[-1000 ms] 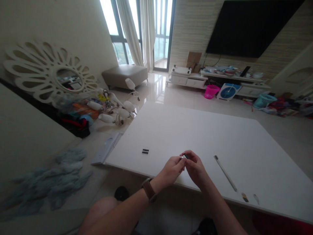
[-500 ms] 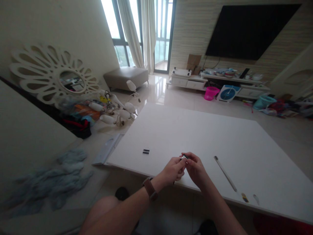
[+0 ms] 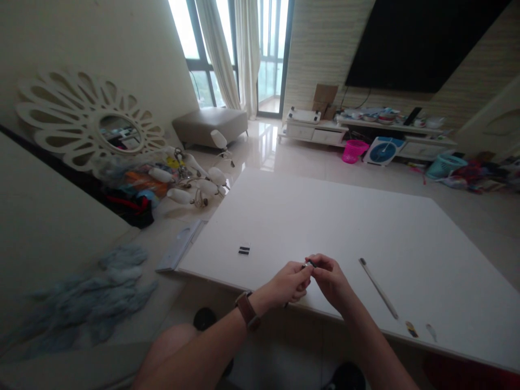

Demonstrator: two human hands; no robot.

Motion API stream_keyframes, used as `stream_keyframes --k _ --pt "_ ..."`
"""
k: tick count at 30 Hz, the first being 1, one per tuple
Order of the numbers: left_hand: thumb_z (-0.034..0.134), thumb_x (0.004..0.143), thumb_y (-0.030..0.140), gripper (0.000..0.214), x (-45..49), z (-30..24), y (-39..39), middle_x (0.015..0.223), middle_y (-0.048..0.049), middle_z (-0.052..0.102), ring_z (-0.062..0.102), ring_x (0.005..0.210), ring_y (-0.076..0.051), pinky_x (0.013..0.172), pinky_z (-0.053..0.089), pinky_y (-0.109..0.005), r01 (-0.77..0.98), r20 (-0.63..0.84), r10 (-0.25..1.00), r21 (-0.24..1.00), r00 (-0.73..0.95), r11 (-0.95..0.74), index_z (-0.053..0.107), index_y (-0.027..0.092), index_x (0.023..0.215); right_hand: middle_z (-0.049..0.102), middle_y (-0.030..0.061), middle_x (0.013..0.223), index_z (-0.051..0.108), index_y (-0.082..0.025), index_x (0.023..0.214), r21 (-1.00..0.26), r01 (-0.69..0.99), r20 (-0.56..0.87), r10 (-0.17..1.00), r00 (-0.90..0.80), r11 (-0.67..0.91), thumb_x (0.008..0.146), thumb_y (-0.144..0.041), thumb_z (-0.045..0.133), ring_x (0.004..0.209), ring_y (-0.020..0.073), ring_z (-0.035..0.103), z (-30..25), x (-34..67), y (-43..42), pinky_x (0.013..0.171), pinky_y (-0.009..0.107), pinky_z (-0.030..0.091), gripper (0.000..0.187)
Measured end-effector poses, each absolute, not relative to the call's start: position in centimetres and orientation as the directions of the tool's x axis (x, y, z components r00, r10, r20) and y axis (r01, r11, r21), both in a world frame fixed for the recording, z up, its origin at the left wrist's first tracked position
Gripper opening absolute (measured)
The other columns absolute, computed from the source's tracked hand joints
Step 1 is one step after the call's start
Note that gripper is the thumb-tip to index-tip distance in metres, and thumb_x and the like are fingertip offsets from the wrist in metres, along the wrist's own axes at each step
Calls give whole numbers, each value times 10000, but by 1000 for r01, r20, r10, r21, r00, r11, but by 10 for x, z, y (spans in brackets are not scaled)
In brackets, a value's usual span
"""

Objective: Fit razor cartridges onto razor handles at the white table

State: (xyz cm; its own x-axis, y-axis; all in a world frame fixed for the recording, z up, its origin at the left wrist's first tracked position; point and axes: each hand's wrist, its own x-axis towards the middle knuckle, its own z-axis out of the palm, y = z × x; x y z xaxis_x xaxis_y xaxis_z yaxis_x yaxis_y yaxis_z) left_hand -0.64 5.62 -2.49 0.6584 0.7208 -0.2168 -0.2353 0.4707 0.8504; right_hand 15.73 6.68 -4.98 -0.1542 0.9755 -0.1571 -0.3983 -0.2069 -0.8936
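Observation:
My left hand and my right hand meet over the near edge of the white table. Their fingertips pinch a small black and silvery piece, mostly covered by the fingers, so its kind is unclear. A bit of something dark pokes out below the left fist. To the left on the tabletop lies a small clear piece with two black strips. On the right rests a long, thin grey stick with a dark end. Nearer the edge are a small black and yellow item and a small pale translucent piece.
Left of the table, a white lamp with several shades stands on the floor beside bagged things. A flat grey-white box sits against the left table edge. Grey-blue cloth lies on the floor. A pink basket is beyond the table.
The view has tilted down slightly and shifted a little. Both hands stay together on the small piece, with only a slight shift of the fingers.

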Motion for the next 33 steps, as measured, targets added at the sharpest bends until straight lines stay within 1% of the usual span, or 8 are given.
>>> stream_keyframes --k 4,9,13,16,18,25,27,33 --pt "617 806 704 566 -13 -19 58 527 105 274 208 400 -34 391 122 -192 -153 -267 675 856 688 494 409 192 685 713 30 839 759 -214 746 -917 -339 -152 970 -189 -210 506 -310 962 781 188 610 -52 164 67 748 316 484 329" --pt "603 795 733 591 -19 -14 59 521 108 256 199 405 -33 399 106 -199 -83 -306 627 855 717 512 385 197 675 712 29 856 760 -214 782 -919 -341 -126 965 -230 -201 536 -306 960 806 188 612 -55 164 65 779 320 482 330" --pt "615 791 726 583 -12 -22 55 529 105 284 208 402 -31 389 124 -196 -197 -242 714 859 658 472 395 195 692 727 36 895 763 -231 801 -908 -379 -120 977 -175 -180 531 -332 966 805 196 624 -54 155 64 768 327 495 352" --pt "596 801 734 576 -3 -30 53 528 103 305 218 389 -32 375 134 -199 -303 -178 791 857 585 417 414 193 718 726 33 860 766 -249 806 -890 -425 -108 981 -159 -167 537 -378 962 759 193 622 -52 148 65 723 323 503 357" --pt "593 810 727 570 -1 -32 54 527 104 302 216 388 -32 373 134 -200 -314 -159 800 862 579 399 411 194 720 725 33 850 767 -250 805 -894 -418 -103 981 -165 -164 544 -380 960 767 192 624 -53 150 67 729 318 505 350" --pt "600 796 732 588 -18 -22 61 547 94 308 234 417 -34 393 128 -206 -100 -279 643 868 714 487 393 192 689 722 40 875 763 -233 807 -943 -283 -97 957 -274 -177 563 -303 955 821 209 632 -64 173 70 770 339 511 318" --pt "598 791 740 593 -20 -19 60 548 93 310 235 422 -36 398 130 -207 -77 -289 639 873 712 481 396 192 692 723 38 889 767 -234 817 -940 -291 -95 957 -275 -177 559 -299 958 829 206 634 -66 173 69 775 333 508 327" --pt "587 806 728 576 -19 -17 56 556 97 292 216 423 -38 405 130 -210 -127 -247 665 879 705 460 382 199 707 706 30 905 778 -244 829 -926 -350 -52 967 -248 -139 555 -326 966 854 199 618 -66 166 66 802 328 499 343"
